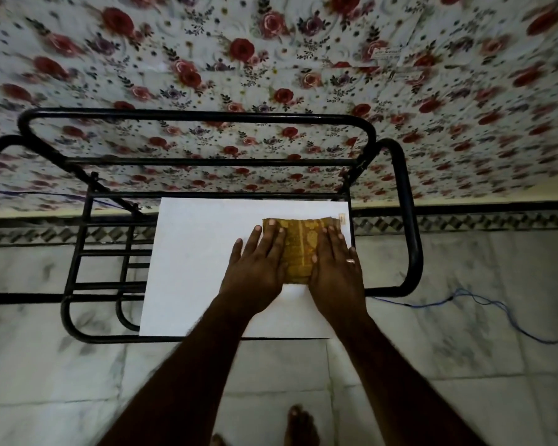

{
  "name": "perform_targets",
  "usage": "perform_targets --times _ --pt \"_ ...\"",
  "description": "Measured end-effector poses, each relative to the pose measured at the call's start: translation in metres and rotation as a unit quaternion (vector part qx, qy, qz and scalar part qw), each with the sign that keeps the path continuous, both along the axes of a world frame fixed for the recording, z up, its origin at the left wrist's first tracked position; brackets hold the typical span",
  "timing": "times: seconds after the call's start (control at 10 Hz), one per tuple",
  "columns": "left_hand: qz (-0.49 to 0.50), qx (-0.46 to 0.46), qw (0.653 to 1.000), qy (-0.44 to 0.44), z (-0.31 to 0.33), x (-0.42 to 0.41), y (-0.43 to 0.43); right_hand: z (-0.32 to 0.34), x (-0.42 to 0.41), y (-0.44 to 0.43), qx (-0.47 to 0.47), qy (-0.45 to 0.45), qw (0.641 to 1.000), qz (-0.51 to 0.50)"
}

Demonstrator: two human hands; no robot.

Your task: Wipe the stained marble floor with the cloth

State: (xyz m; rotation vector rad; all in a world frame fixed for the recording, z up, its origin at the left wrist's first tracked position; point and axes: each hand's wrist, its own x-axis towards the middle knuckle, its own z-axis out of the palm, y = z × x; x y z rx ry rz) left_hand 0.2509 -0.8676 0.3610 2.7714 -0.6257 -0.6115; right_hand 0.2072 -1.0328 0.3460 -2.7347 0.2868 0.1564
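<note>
On one cloth [298,249], two hands: left hand [255,268], right hand [335,268].

1. Both sides of the cloth [298,249] lie hidden under the left hand [255,268] and right hand [335,268].
2. The floral mattress [271,75] is blurred, cut off above.
3. The cloth's corner tag [341,218] is perhaps printed; too small to read.

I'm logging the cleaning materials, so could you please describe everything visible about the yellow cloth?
The yellow cloth is a mustard fabric with a darker woven pattern and a lengthwise stripe, folded into a flat rectangle. A small pale tag shows at its far right corner. It lies on a white board resting on a black metal frame, not on the marble floor. The left hand and right hand press flat on its two sides, fingers spread.
</note>
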Motion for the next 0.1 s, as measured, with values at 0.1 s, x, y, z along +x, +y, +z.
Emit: perform_targets --times 0.1 --pt "0.038 -0.069 0.996 -0.045 0.0211 0.0051 -0.0035 0.0263 0.0043 0.0032 0.081 0.012 0.995 -0.054"
